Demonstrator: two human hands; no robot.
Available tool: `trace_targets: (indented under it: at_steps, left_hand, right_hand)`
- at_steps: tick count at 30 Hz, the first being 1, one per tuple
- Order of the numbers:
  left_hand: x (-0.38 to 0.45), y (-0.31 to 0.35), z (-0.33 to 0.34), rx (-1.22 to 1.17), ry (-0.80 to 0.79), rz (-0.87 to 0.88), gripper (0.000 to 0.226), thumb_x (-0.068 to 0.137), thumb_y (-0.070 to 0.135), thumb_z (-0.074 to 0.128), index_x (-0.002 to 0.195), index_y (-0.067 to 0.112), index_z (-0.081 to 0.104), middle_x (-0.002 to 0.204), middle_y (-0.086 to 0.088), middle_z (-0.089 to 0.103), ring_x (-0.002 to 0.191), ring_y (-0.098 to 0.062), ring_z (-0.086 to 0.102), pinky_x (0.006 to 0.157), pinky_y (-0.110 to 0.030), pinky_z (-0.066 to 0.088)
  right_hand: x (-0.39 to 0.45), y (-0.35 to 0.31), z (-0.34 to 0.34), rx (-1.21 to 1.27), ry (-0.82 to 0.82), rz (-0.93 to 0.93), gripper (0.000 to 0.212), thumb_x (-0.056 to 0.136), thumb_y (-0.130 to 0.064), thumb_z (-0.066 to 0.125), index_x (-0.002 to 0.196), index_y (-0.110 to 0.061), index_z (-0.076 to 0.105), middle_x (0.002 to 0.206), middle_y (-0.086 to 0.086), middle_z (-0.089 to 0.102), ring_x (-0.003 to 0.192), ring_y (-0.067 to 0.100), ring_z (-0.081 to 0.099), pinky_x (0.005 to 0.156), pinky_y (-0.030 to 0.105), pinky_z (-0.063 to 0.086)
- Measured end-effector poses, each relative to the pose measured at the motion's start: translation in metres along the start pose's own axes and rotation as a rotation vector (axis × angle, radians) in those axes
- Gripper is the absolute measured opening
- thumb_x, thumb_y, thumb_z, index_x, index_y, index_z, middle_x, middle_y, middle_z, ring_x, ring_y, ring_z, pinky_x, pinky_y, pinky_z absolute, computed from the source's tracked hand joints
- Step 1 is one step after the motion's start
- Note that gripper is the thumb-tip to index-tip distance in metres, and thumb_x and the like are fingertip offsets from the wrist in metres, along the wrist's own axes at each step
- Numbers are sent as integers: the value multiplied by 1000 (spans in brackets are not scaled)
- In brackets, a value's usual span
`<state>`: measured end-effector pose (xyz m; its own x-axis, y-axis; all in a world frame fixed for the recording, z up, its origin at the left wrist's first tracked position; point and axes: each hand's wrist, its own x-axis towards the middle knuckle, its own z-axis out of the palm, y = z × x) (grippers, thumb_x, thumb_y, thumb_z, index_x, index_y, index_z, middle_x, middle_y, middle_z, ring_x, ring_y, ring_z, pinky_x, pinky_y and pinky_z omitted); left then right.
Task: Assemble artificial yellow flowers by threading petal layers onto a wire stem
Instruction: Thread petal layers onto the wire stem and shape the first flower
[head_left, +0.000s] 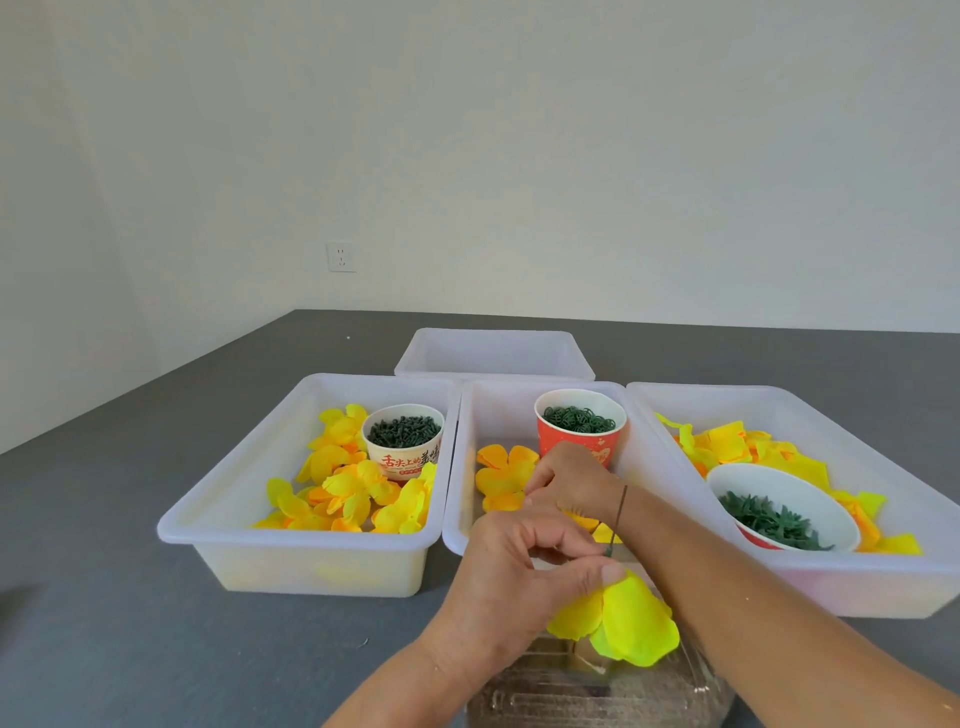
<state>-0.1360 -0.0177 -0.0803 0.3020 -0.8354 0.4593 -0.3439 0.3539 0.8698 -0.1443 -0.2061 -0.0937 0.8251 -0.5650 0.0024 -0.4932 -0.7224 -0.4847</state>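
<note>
Pinching the stem (613, 540) with one petal layer (631, 621) in my left hand (511, 566), my right hand (569, 480) picks another petal (501, 475); more layers remain.

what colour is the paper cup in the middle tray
Red, with a faint pale print; the cup shows in the head view.

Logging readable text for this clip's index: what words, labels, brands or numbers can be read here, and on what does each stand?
"舌尖上的美味": red characters on the cream paper cup in the left bin; the last characters are partly cut off, and the smaller print beneath is too blurred to read.
Red paper cup in the middle bin: a gold design, partly behind the right hand, not readable.
Wall socket: no text.
</note>
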Motion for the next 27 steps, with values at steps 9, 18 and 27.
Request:
trace_targets:
  at_steps: [9, 18, 27]
  left_hand:
    - [-1, -1, 0, 31, -8, 3, 10, 71, 18, 79, 71, 22, 70, 70, 20, 66, 73, 0, 59, 70, -17, 46]
    - [-1, -1, 1, 32, 17, 6, 18, 70, 14, 79, 62, 26, 70, 71, 9, 66, 72, -8, 59, 70, -24, 50]
    - [-2, 0, 1, 33, 12, 6, 8, 64, 33, 76, 62, 30, 69, 70, 10, 65, 71, -9, 59, 70, -24, 49]
  right_hand:
    - [-1, -13, 10, -420, -279, -107, 26, 94, -27, 48, 111, -13, 62, 114, 8, 59, 109, 28, 53, 91, 34, 46]
    - [-4, -4, -5, 209, 281, 54, 20, 82, -24, 70, 64, -16, 68, 66, 4, 63, 66, 16, 53, 63, 26, 41]
    - [-25, 7, -19, 1011, 472, 224, 26, 71, 4, 70, 95, -7, 71, 70, 3, 62, 60, 14, 49, 56, 24, 43]
